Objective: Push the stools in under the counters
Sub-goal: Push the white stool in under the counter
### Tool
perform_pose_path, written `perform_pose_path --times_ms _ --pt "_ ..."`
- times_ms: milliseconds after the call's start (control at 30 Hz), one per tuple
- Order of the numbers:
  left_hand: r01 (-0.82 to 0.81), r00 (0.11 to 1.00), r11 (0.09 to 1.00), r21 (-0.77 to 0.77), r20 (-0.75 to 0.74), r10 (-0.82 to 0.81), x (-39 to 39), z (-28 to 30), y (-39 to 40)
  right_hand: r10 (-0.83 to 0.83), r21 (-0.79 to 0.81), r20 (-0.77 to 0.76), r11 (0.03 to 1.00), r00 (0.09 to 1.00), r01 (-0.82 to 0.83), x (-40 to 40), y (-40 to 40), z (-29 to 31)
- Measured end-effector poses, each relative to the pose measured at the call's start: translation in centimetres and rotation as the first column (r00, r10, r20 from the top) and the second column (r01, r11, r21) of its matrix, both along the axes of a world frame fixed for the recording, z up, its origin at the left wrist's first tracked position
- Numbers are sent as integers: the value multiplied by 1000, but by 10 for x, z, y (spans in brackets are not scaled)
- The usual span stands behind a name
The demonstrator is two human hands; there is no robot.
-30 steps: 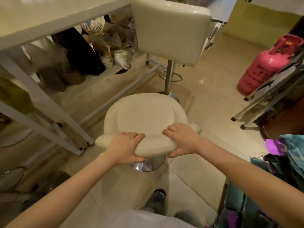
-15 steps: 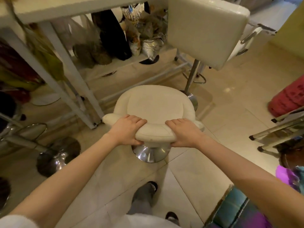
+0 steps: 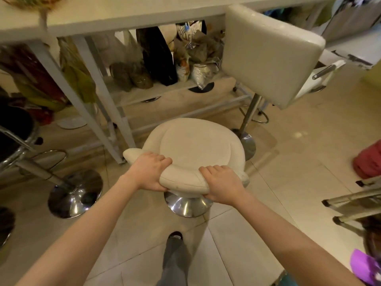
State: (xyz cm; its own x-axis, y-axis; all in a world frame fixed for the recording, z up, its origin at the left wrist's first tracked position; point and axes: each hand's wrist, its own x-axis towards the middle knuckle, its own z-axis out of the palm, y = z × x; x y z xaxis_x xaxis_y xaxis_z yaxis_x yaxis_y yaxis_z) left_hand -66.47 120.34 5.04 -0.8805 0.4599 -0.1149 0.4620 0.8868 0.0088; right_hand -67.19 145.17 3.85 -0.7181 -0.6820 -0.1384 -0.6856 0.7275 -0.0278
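Just short of the counter [image 3: 127, 15] front edge, beside its slanted leg [image 3: 99, 104]: round cream stool [image 3: 198, 149], closer to that edge than a second ago. Left hand [image 3: 149, 172] and right hand [image 3: 222, 185] clamped over its low backrest rim. Seat not under yet; push probably halfway done.

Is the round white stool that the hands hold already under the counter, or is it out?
Out. The stool and its chrome base stand on open floor before the counter, held by left hand and right hand.
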Motion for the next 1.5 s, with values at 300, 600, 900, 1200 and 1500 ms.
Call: perform_pose_path --times_ms 300,600,900,1200,1500 --pt "-52 998 998 -39 21 53 -28 1 -3 39 7 -2 999 999 -39 -34 -5 2" --pt "-40 999 999 -2 15 40 -76 2 -19 41 22 -12 999 999 -41 -79 -22 -1" --pt "-70 997 997 -23 15 70 -127 -1 -34 68 40 -21 997 997 -67 -135 -36 -1" --pt "-97 995 995 -12 2 97 -181 0 -53 78 39 -29 996 997 -77 -196 -57 -1" --pt "-97 995 995 -8 36 97 -226 0 -79 74 49 -39 996 996 -72 -238 -84 -2"
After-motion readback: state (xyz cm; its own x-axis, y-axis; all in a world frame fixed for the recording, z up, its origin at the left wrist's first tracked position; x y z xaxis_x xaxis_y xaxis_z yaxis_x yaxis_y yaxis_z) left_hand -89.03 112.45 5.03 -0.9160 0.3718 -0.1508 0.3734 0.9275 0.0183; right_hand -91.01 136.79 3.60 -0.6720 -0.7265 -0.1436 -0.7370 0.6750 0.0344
